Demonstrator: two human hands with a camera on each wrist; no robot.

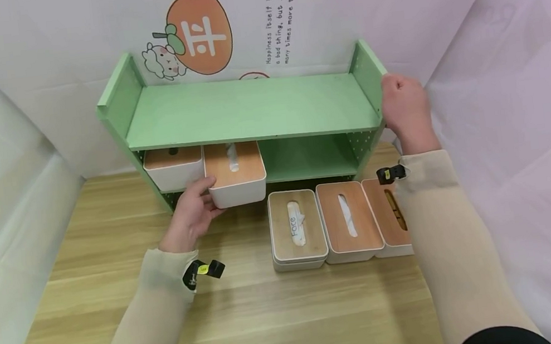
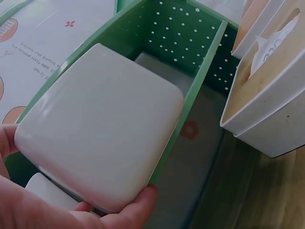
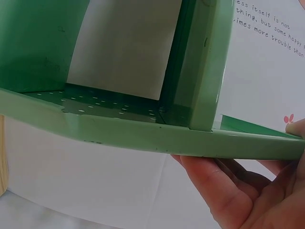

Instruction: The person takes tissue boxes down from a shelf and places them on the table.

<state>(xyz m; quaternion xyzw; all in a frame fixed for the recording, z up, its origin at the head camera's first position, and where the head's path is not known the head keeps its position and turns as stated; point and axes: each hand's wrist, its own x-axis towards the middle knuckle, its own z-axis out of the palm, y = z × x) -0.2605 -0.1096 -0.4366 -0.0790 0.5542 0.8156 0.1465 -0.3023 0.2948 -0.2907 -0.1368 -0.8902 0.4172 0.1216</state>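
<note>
My left hand grips the left side of a white tissue box with a wood-look lid and a tissue in its slot. The box juts out from the middle level of a green shelf, and its smooth white face fills much of the left wrist view. Beside it on that level sits another white box with a wooden lid, partly hidden under the top board. At the shelf's right end, my right hand holds the upright side panel, fingers curled round it.
On the wooden table, before the shelf's right half, stand a tissue box printed "Face", a second tissue box and a dark-slotted wooden-lidded box partly behind my right sleeve. White printed cloth surrounds the table.
</note>
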